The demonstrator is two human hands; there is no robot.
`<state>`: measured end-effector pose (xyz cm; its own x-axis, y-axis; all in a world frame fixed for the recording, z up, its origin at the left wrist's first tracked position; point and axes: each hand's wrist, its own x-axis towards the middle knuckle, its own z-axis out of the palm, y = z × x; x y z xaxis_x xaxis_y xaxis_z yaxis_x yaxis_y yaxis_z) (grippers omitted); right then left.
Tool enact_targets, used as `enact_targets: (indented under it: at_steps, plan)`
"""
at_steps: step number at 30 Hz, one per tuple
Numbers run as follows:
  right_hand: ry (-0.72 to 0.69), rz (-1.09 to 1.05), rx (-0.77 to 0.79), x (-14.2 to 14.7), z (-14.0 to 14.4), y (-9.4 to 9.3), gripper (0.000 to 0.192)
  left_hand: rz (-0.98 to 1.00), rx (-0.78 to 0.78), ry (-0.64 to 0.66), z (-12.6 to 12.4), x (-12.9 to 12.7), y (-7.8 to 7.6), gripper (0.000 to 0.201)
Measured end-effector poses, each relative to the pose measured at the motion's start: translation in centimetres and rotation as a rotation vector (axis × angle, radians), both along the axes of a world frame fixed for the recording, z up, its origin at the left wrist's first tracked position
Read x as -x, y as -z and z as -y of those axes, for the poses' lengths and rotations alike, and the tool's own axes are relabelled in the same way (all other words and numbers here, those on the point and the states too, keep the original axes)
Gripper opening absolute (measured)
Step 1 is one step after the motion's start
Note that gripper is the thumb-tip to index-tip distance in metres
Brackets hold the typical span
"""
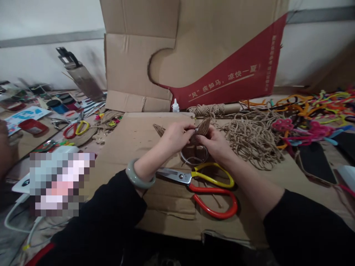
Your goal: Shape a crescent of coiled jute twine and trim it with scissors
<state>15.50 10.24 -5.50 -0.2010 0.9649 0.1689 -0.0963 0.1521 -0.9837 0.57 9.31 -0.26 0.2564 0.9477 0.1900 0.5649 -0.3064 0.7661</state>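
A left hand (174, 136) and right hand (213, 142) pinch shut around a small twine-wrapped piece (202, 128), brown, ribbed with close coils, held just above a flattened cardboard sheet (133, 136). Beneath lie scissors (202, 184) with one yellow and one red handle; loose twine (249, 140) is heaped to the right.

You've got a rough twine-wrapped piece (202, 129) pinched between your left hand (174, 137) and right hand (215, 142). Scissors (199, 184) have shiny metal blades and glossy plastic handles, sitting on matt cardboard (133, 144). The loose twine (249, 136) looks coarse, the bangle (137, 177) smooth and polished.
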Motion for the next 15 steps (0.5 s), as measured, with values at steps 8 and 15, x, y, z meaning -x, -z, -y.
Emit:
enact_targets:
  at_steps: [8,15]
  plan:
    - [0.011,0.025,-0.033,-0.22,0.29,-0.23,0.026,0.016,0.045,0.004,0.36,0.02,-0.32,0.020]
    - [-0.004,0.024,-0.002,-0.27,0.46,-0.39,0.026,0.053,0.060,-0.013,0.40,-0.09,-0.09,0.018]
